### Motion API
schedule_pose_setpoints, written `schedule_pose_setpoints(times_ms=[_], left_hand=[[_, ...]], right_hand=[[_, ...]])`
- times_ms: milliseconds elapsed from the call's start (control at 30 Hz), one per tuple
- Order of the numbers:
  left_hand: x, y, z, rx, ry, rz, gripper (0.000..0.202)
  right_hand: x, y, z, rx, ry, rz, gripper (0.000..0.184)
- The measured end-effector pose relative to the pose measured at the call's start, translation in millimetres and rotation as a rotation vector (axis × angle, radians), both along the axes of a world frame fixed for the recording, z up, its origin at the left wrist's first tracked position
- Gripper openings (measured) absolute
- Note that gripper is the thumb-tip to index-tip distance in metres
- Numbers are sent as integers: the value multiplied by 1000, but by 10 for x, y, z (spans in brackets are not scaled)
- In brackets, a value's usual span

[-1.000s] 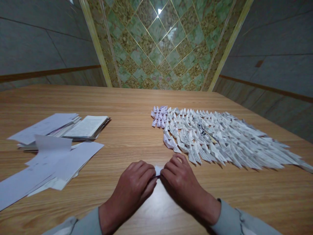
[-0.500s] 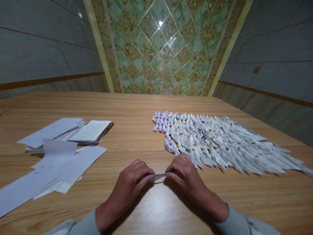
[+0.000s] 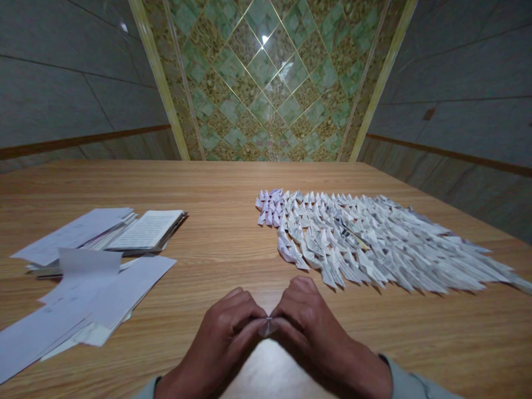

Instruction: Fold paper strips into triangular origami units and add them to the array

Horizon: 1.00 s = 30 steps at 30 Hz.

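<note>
Between my two hands, low in the middle of the view, is a small folded piece of paper (image 3: 268,329). My left hand (image 3: 233,328) pinches it from the left, thumb below and fingers curled on top. From the right, my right hand (image 3: 306,317) grips the other side in the same way. The fingertips of both hands nearly meet, so most of the paper is hidden. Just beyond my right hand begin rows of folded paper boats (image 3: 353,244), mostly white with printing, and a few purple ones (image 3: 271,209) at the near left corner.
On the left of the wooden table (image 3: 216,188) lie loose white sheets (image 3: 128,288), one with a raised flap. Behind them are a paper pile (image 3: 78,235) and a stack of printed sheets (image 3: 147,230). A tiled wall (image 3: 266,94) stands at the table's far end.
My hands have come closer together, their fingertips now almost touching around the paper, and sit slightly lower in view. The paper shows less between them. The view has shifted slightly.
</note>
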State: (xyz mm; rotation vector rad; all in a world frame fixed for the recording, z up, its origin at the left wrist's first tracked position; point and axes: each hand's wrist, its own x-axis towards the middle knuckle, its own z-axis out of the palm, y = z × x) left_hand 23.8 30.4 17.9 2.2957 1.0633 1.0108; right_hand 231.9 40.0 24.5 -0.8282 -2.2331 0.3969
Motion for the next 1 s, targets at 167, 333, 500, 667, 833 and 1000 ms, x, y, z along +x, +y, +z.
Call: schedule_pose_setpoints(times_ms=[167, 333, 500, 667, 833, 1000], left_hand=[[-94, 63, 86, -130, -29, -16, 26], [-257, 180, 149, -275, -114, 73, 25], [-195, 112, 81, -390, -341, 323, 21], [85, -54, -23, -790, -592, 120, 48], [143, -27, -27, -914, -752, 97, 42], [149, -33, -71, -998, -810, 75, 43]], right_hand=[[70, 25, 11, -50, 20, -4, 43], [166, 96, 27, -111, 55, -39, 29], [174, 115, 41, -270, 216, -268, 24], [1, 1, 25, -651, 479, -200, 15], [-100, -107, -11, -857, 555, -30, 25], [-97, -119, 4, -970, 723, 102, 32]])
